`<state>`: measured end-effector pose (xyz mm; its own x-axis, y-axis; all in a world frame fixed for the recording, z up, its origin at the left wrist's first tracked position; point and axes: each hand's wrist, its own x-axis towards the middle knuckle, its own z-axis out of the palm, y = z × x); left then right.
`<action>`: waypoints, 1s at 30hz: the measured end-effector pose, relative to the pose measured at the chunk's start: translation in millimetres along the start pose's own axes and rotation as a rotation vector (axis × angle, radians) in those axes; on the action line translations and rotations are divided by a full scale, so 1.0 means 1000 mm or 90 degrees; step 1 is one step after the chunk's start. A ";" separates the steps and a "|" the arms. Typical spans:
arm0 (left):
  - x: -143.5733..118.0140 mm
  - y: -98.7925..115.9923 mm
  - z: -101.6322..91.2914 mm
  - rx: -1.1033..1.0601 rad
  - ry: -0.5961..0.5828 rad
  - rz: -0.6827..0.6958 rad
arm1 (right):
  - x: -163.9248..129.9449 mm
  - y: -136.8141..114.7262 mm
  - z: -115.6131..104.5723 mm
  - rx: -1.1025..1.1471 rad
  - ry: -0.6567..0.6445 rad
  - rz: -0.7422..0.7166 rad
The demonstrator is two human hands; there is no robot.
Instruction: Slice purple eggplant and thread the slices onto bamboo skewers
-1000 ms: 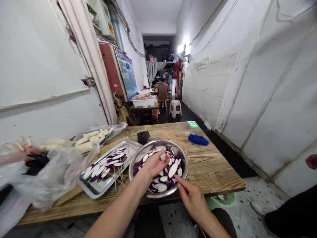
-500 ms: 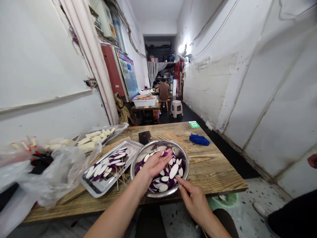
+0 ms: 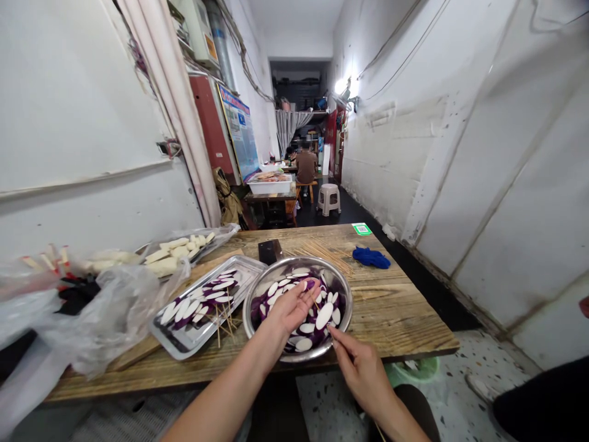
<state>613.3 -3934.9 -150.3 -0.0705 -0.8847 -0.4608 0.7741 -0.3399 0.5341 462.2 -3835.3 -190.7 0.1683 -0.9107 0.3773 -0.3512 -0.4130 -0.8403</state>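
Note:
A steel bowl [image 3: 346, 319] full of eggplant slices [image 3: 304, 345] with purple skin and white flesh stands before me. Over it, palm up, my left hand [image 3: 294, 308] has its fingers curled on a purple-skinned eggplant slice [image 3: 311, 284]. My right hand [image 3: 361, 362] is at the bowl's near right rim, thumb and forefinger pinching a thin wooden skewer [image 3: 316, 302] that reaches toward the left fingers. Part of the skewer is hidden by a large white slice [image 3: 324, 315]. Left of the bowl, a metal tray [image 3: 177, 350] bears skewered eggplant slices [image 3: 202, 301], their sticks jutting over its edge.
Loose skewers [image 3: 324, 255] and a blue cloth [image 3: 370, 258] lie behind the bowl on the wooden table [image 3: 396, 307]. Plastic bags [image 3: 119, 313] and pale cut pieces [image 3: 177, 250] are at left. A person's dark-clothed leg [image 3: 547, 393] is at right; another person [image 3: 306, 164] sits far back.
The view has shifted slightly. Both hands keep nearly the same pose, with the left fingers curled a little more around the slice.

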 end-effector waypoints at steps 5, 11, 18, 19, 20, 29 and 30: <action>-0.002 -0.001 0.003 0.002 -0.004 0.019 | -0.001 0.003 0.001 0.016 0.010 -0.004; -0.006 -0.001 0.004 0.057 -0.008 0.034 | -0.001 0.004 0.003 0.025 0.012 0.009; -0.010 -0.003 0.000 0.068 -0.032 0.036 | 0.000 0.004 0.007 0.000 0.010 0.016; -0.010 -0.004 0.000 0.070 -0.029 0.034 | 0.000 0.004 0.008 -0.006 0.009 0.015; -0.010 -0.004 -0.001 0.074 -0.024 0.033 | 0.000 0.004 0.009 -0.010 0.008 0.015; -0.014 -0.004 -0.005 0.111 -0.033 0.035 | 0.001 0.002 0.014 -0.051 0.018 0.007; -0.015 -0.004 -0.004 0.114 -0.036 0.032 | 0.001 0.001 0.014 -0.057 0.020 0.004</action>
<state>614.0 -3918.6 -148.1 -0.0735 -0.9168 -0.3926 0.6535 -0.3416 0.6754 474.4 -3837.0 -196.5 0.1373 -0.9126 0.3851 -0.4327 -0.4050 -0.8054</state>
